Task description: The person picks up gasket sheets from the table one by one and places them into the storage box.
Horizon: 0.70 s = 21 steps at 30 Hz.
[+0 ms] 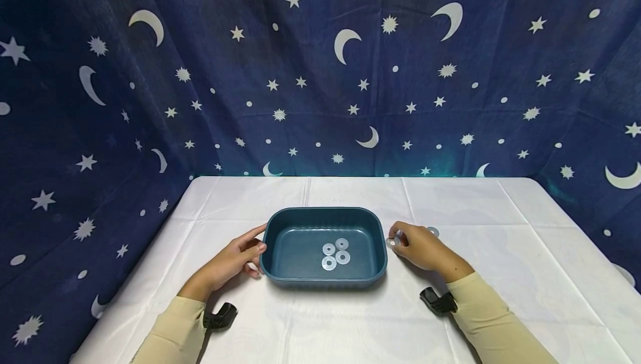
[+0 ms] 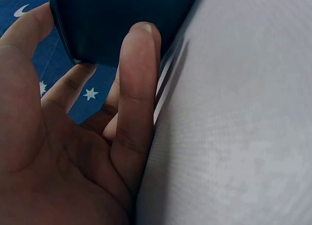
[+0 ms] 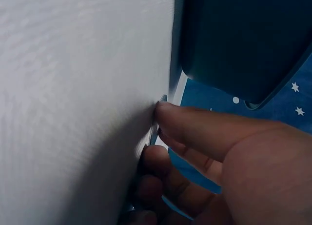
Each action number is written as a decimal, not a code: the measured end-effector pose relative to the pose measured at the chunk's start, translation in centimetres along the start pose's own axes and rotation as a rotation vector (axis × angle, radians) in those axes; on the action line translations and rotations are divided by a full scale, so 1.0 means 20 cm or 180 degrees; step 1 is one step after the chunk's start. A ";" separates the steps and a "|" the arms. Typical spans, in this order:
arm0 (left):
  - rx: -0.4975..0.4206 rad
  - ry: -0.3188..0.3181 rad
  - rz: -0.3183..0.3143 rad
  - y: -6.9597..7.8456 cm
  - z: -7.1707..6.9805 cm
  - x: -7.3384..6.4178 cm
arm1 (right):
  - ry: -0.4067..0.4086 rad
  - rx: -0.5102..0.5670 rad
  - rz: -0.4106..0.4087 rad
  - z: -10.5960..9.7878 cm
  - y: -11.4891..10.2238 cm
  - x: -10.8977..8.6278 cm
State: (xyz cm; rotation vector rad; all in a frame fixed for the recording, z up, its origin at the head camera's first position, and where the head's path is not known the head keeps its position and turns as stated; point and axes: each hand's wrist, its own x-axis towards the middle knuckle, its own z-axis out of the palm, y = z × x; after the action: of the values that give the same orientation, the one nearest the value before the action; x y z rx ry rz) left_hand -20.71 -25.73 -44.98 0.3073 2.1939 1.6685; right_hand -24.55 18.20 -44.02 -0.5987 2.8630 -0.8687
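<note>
Tray [image 1: 295,247]: one, dark blue-green with rounded corners, sits on the white-covered table [image 1: 350,325] in front of me, between my two hands.
Washers inside [image 1: 346,258]: four, pale and ring-shaped, lie close together on the tray's floor, right of its middle.
Left hand [image 1: 230,261]: loosely spread, its fingers apart and wrapped around nothing; thumb and fingertips rest against the tray's left end, thumb near the rim.
Right hand [image 1: 423,246]: nearly closed at thumb and fingertips, low over the table just beside the tray's right end, pinching a washer [image 1: 391,243]; whether my fingers cover a second one, I cannot tell.
Washer beyond [image 1: 433,231]: one in sight on the table past my right hand, partly hidden behind it.
Sleeves [image 1: 172,328]: two, pale yellow, one on each of my forearms.
Wrist mounts [image 1: 220,317]: two, black, one at each cuff, on the inner side.
Backdrop [image 1: 320,91]: dark blue fabric, printed with white moons, stars and dots, hangs behind the table and along its left side.
</note>
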 end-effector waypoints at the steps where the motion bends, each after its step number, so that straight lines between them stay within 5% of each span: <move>1: 0.0005 -0.0001 0.0000 0.00 0.00 0.00 | -0.0028 0.0021 0.0024 0.00 0.00 0.00; 10: -0.0003 0.0014 -0.0008 0.00 0.00 -0.01 | -0.0252 0.0211 0.0225 -0.03 0.00 -0.02; 21: 0.0010 0.0025 -0.0037 0.00 0.00 0.00 | -0.0139 0.0271 -0.0122 -0.04 0.01 -0.02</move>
State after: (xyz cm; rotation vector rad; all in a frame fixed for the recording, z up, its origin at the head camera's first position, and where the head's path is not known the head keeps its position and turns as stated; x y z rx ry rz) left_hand -20.64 -25.69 -45.01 0.2891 2.2001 1.6629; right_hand -24.33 18.90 -43.56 -0.6565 2.7687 -0.9651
